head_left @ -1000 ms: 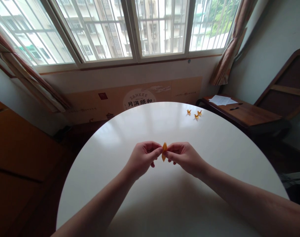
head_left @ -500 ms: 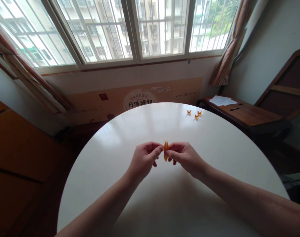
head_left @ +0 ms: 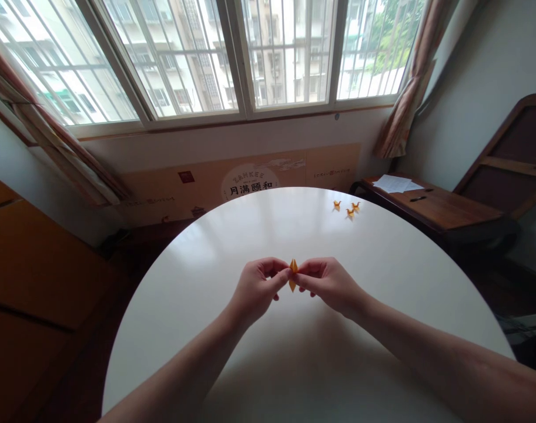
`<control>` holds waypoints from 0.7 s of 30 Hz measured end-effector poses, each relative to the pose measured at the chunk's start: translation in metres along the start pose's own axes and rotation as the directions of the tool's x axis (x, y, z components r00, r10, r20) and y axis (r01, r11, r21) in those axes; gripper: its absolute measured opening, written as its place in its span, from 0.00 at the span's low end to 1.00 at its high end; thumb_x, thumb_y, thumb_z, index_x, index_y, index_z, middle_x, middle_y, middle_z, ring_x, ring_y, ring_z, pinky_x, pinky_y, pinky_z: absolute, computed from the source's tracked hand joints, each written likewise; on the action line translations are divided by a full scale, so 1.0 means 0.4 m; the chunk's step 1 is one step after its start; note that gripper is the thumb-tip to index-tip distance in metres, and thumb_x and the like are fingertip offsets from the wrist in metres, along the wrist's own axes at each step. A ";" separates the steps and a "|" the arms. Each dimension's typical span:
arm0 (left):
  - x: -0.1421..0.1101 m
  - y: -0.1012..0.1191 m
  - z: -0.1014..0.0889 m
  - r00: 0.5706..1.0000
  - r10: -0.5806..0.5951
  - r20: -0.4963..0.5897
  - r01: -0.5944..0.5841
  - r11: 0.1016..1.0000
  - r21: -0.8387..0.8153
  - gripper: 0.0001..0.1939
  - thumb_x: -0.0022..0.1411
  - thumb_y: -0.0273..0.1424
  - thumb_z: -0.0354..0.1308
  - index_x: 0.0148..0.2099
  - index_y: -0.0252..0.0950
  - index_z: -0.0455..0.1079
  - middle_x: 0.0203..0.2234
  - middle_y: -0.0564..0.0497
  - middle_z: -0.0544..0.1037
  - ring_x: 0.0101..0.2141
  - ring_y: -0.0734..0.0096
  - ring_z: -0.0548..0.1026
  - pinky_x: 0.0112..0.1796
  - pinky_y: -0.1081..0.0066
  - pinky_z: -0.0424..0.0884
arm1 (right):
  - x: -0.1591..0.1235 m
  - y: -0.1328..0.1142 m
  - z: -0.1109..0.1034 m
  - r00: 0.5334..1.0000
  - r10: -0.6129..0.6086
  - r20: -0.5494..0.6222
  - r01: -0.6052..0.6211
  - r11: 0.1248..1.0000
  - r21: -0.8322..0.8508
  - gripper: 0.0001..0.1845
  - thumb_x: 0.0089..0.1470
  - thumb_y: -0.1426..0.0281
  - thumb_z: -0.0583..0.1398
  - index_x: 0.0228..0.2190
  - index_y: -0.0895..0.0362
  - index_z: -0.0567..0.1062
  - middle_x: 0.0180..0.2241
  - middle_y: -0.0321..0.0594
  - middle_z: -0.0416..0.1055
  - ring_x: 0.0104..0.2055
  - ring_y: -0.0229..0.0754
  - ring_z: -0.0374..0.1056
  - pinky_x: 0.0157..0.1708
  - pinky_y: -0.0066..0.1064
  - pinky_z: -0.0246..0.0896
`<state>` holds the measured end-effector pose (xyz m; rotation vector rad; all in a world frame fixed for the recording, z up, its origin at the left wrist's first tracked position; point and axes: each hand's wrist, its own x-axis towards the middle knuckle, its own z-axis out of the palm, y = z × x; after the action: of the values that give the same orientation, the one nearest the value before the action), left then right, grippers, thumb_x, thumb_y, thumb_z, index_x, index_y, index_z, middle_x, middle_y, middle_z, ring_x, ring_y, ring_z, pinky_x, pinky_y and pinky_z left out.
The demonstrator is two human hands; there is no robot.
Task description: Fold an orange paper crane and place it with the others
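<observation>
- While facing three orange folded-paper birds (head_left: 349, 213) standing close together by the far right edge of a round white table (head_left: 184, 288), holding a yellow folded paper (head_left: 293, 276) well apart from them, above the table's middle, between its left and right edges.
- Pinching the left side of the folded paper with the left hand (head_left: 255, 289), nearly closed, thumb pressing toward curled fingers.
- Pinching the right side with the right hand (head_left: 335, 285), also nearly closed, covering part of the paper's middle and leaving pointed tips showing above and below.
- Looking past the far right edge toward a wooden side table (head_left: 462, 205), bearing white sheets (head_left: 394, 183) and a small dark object (head_left: 418, 199), too small to name.
- Seeing only the upper part of a printed panel (head_left: 290, 170) behind the table's far edge.
- Catching glossy window light toward the far left edge, and shadow toward the near edge.
- Facing a barred window (head_left: 290, 59) between a left curtain (head_left: 56, 141) and a right curtain (head_left: 406, 111), with an orange-brown cabinet (head_left: 34, 258) beyond the left edge.
</observation>
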<state>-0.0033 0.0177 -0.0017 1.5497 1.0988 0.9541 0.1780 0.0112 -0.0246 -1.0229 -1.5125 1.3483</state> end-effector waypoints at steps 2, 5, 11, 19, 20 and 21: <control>0.002 0.000 -0.001 1.000 0.002 -0.002 -0.002 1.000 0.008 0.16 0.55 0.40 0.64 0.35 0.29 0.77 0.23 0.48 0.77 0.21 0.75 0.69 0.19 0.77 0.67 | 0.002 0.003 -0.002 1.000 0.009 0.012 -0.009 1.000 -0.004 0.16 0.51 0.59 0.67 0.31 0.61 0.82 0.26 0.41 0.75 0.27 0.35 0.66 0.24 0.24 0.60; 0.003 0.002 -0.001 1.000 -0.021 -0.017 0.020 0.999 -0.026 0.16 0.54 0.40 0.64 0.34 0.29 0.76 0.21 0.50 0.75 0.21 0.76 0.68 0.18 0.78 0.66 | 0.005 0.008 -0.004 1.000 0.016 0.012 -0.016 1.000 -0.006 0.19 0.51 0.55 0.66 0.34 0.59 0.82 0.29 0.43 0.76 0.28 0.37 0.67 0.24 0.24 0.62; 0.001 0.000 0.003 0.996 -0.078 -0.031 0.076 0.995 -0.067 0.16 0.52 0.40 0.66 0.33 0.29 0.77 0.21 0.50 0.75 0.22 0.76 0.68 0.19 0.79 0.65 | 0.009 0.008 -0.001 0.999 0.015 -0.050 -0.010 0.996 0.089 0.18 0.47 0.58 0.68 0.33 0.60 0.81 0.28 0.42 0.75 0.29 0.38 0.68 0.24 0.25 0.62; 0.001 -0.009 0.004 0.995 -0.102 0.003 0.102 0.995 -0.023 0.16 0.52 0.41 0.66 0.34 0.30 0.76 0.21 0.51 0.74 0.22 0.75 0.68 0.18 0.78 0.65 | 0.004 -0.015 -0.001 0.995 0.074 -0.061 -0.065 0.988 0.142 0.15 0.45 0.61 0.66 0.28 0.62 0.79 0.25 0.42 0.73 0.27 0.37 0.66 0.23 0.25 0.58; 0.002 -0.010 0.004 0.995 -0.102 0.001 0.102 0.994 -0.027 0.16 0.51 0.40 0.66 0.33 0.30 0.75 0.21 0.51 0.73 0.22 0.75 0.68 0.18 0.79 0.65 | 0.004 -0.013 -0.002 0.995 0.082 -0.062 -0.072 0.986 0.152 0.15 0.44 0.61 0.67 0.29 0.62 0.79 0.25 0.42 0.73 0.27 0.37 0.66 0.23 0.25 0.58; 0.003 -0.010 0.003 0.995 -0.103 0.003 0.103 0.994 -0.031 0.16 0.51 0.40 0.66 0.32 0.30 0.75 0.21 0.52 0.72 0.23 0.75 0.67 0.17 0.79 0.65 | 0.004 -0.010 -0.002 0.994 0.090 -0.060 -0.079 0.984 0.161 0.16 0.44 0.61 0.67 0.29 0.62 0.79 0.25 0.42 0.73 0.26 0.37 0.66 0.22 0.25 0.57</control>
<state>-0.0025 0.0189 -0.0057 1.4544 1.1467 0.8962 0.1781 0.0126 -0.0204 -1.0304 -1.3030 1.4548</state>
